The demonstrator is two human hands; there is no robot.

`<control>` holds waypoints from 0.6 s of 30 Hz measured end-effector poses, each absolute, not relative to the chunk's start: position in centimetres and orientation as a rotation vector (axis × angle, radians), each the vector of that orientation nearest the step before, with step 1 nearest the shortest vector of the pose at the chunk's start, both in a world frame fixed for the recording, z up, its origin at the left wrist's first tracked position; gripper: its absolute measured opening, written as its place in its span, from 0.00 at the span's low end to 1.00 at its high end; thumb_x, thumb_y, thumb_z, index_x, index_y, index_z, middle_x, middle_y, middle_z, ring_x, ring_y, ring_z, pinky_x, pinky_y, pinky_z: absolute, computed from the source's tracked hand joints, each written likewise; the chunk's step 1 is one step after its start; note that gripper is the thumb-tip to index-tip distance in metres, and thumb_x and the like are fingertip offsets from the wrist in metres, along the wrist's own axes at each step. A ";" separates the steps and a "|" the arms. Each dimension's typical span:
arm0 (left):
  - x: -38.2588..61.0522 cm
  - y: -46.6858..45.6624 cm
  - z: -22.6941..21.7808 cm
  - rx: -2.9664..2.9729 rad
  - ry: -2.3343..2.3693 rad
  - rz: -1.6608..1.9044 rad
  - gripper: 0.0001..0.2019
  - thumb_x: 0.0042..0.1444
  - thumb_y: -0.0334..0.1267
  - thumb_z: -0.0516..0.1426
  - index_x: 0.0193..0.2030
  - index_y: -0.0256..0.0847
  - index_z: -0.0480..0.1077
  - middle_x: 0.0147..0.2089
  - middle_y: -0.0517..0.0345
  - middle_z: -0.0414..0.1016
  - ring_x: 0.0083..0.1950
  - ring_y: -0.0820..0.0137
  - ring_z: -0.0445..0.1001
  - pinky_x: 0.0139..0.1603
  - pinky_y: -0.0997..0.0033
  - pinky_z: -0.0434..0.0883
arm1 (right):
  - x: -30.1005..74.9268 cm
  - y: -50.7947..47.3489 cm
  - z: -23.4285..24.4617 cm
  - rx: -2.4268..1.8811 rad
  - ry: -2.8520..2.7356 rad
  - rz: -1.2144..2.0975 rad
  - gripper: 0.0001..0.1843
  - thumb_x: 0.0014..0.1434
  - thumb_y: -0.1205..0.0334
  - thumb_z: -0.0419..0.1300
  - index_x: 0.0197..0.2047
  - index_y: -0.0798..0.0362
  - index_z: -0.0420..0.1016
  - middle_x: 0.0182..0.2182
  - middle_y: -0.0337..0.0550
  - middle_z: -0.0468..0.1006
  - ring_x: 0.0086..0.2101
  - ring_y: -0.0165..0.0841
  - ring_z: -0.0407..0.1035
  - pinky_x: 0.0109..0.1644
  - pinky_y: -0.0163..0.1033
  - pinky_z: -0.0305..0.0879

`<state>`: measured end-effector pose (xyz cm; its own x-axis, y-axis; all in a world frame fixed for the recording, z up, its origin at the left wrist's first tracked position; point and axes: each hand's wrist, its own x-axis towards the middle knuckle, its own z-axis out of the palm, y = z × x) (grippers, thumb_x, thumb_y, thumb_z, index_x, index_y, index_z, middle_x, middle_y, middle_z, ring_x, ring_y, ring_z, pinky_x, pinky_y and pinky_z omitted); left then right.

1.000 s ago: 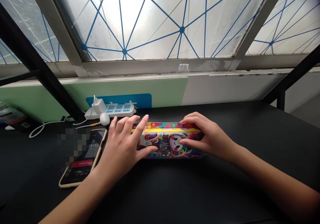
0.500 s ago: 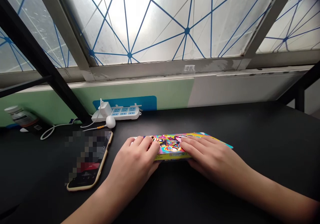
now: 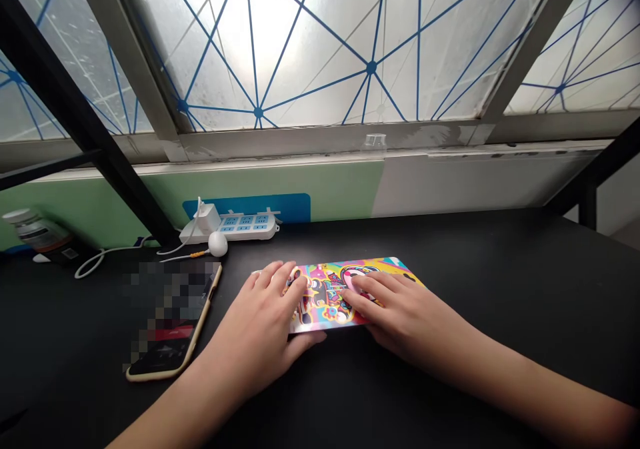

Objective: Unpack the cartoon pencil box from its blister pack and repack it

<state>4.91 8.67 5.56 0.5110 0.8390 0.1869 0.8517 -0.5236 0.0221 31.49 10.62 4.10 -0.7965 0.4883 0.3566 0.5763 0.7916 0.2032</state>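
Observation:
A flat, brightly printed pencil case with cartoon art lies face up on the black table. My left hand rests on its left end, fingers stretched over the top and thumb at the near edge. My right hand lies flat on its right half, fingers spread across the lid. Both hands press on the case; neither lifts it.
A smartphone lies left of my left hand. Behind it a white power strip with a plugged charger, a white round object on a cable, and a bottle at far left. A frosted window runs along the back.
The case stood on its long edge a second ago; it has been tipped toward me and now lies flat, face up, with both hands laid on top.

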 end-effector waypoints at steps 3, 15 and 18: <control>4.6 9.1 4.5 -2.732 -1.546 -0.186 0.39 0.58 0.60 0.61 0.70 0.41 0.60 0.76 0.37 0.54 0.77 0.41 0.49 0.68 0.30 0.56 | 31.7 10.6 4.1 -0.812 -2.737 -0.339 0.25 0.57 0.75 0.56 0.58 0.56 0.74 0.56 0.59 0.77 0.55 0.52 0.72 0.55 0.57 0.73; 3.6 10.5 5.0 -2.870 -1.568 -0.238 0.45 0.58 0.64 0.58 0.76 0.46 0.48 0.76 0.38 0.53 0.77 0.48 0.51 0.71 0.29 0.45 | 30.0 10.7 3.4 -0.895 -2.829 -0.024 0.41 0.61 0.50 0.67 0.72 0.52 0.59 0.71 0.58 0.58 0.68 0.57 0.55 0.67 0.66 0.58; 3.6 10.5 4.8 -2.898 -1.565 -0.208 0.47 0.58 0.64 0.57 0.77 0.44 0.47 0.78 0.37 0.48 0.78 0.47 0.46 0.72 0.29 0.45 | 28.5 10.7 3.3 -0.864 -2.860 -0.029 0.44 0.61 0.51 0.67 0.74 0.53 0.55 0.73 0.58 0.54 0.70 0.57 0.49 0.68 0.67 0.55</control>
<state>3.61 10.54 4.79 0.5451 0.8376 0.0350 0.8178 -0.5405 0.1978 28.46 10.70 3.34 -0.8221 0.5486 0.1519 0.5516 0.8337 -0.0257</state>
